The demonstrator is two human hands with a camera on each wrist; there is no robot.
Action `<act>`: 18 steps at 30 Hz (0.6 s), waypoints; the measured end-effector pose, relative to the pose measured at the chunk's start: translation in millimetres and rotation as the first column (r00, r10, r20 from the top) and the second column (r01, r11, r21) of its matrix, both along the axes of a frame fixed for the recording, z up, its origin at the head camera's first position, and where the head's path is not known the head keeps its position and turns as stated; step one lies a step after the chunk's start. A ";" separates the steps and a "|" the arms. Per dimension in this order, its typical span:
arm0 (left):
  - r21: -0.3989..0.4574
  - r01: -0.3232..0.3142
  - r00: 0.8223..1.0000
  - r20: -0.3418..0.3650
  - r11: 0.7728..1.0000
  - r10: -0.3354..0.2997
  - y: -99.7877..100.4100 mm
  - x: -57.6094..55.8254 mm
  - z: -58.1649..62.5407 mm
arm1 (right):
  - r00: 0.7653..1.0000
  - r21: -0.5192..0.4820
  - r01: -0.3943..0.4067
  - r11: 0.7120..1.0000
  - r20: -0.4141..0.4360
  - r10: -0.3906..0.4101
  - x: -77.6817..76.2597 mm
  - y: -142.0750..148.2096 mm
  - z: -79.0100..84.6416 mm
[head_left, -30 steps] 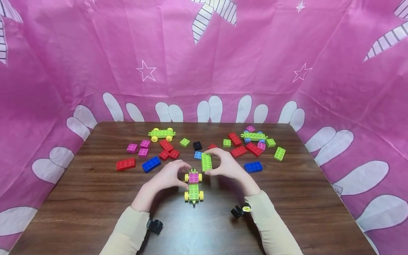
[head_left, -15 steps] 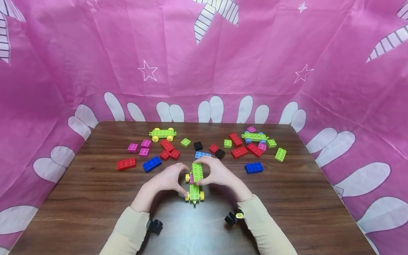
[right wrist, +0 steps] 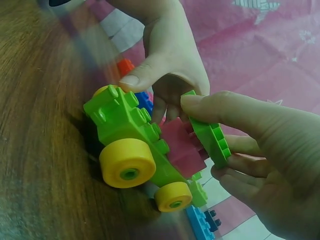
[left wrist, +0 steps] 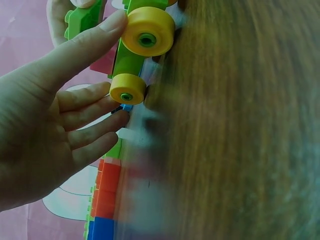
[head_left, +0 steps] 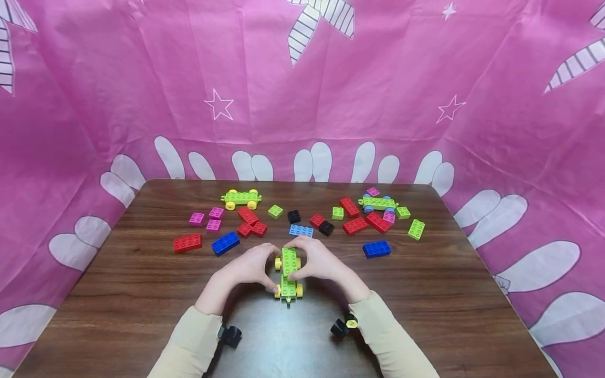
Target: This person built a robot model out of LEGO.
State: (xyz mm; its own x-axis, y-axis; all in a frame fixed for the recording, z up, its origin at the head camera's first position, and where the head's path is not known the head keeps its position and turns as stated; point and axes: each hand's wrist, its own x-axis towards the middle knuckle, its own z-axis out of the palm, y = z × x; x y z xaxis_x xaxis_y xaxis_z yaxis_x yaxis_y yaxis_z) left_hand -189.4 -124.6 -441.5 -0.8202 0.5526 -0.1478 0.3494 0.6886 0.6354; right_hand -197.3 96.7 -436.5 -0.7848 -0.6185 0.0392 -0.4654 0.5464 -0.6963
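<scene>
Between the two hands on the table stands a green wheeled toy car base point(head_left: 289, 290) with yellow wheels. A pink brick point(right wrist: 181, 144) is mounted on its far part. My left hand point(head_left: 247, 269) holds the base from the left, thumb at the near wheel point(left wrist: 162, 30) and index finger at the far wheel point(left wrist: 120, 95). A long green brick point(head_left: 289, 261) is pinched between thumb and fingers of my right hand point(head_left: 326, 262). It lies over the pink brick, slightly tilted in the right wrist view, close to the studs; whether fully joined I cannot tell.
Loose bricks lie beyond the hands, among them a light blue brick point(head_left: 301, 231), a black brick point(head_left: 326, 228), and dark blue bricks point(head_left: 225, 243) point(head_left: 376, 249). Two more wheeled bases point(head_left: 241, 198) point(head_left: 378, 203) stand near the far table edge.
My right hand has carried the long green brick leftward from beside the car base to over the pink brick. My left hand has stayed at the base.
</scene>
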 end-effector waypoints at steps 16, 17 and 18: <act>0.001 0.006 1.000 0.027 1.000 -0.006 -1.8 -3.3 -2.7 | 1.000 0.032 -0.006 0.999 0.001 0.006 0.2 -2.7 -2.5; 0.003 0.002 0.999 0.032 1.000 -0.002 -1.9 -3.1 -2.5 | 1.000 0.032 -0.004 0.999 0.002 0.004 0.5 -2.6 -2.3; 0.005 0.000 0.999 0.035 1.000 0.000 -2.0 -3.0 -2.5 | 1.000 0.033 -0.002 0.999 0.004 0.002 0.7 -2.4 -1.9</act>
State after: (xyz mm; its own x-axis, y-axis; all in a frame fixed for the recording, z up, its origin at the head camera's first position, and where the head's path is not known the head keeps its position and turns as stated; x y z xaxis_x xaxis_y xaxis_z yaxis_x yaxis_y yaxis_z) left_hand -192.3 -126.6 -444.1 -0.8144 0.5537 -0.1735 0.3270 0.6850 0.6510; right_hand -196.6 94.3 -438.5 -0.7837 -0.6209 0.0154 -0.4635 0.5683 -0.6799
